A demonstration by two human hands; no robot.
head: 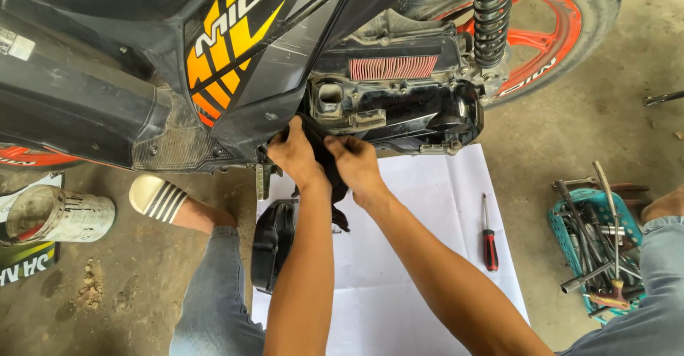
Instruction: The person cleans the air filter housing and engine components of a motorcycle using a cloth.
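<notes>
A black scooter [107,78] with orange and yellow graphics stands in front of me, its side cover off and the black engine case [413,110] exposed under a pink pleated air filter [393,66]. My left hand [293,155] and my right hand [354,162] are both closed on a black rubber duct piece [322,149] at the front of the case, just below the body panel. The lower end of that piece hangs between my forearms.
A white sheet [427,206] lies on the concrete floor, with a red-handled screwdriver [489,235] and a black plastic cover [273,243] on it. A teal basket [597,245] of wrenches sits right. A metal tin [57,215] stands left. My sandalled foot [160,199] rests nearby.
</notes>
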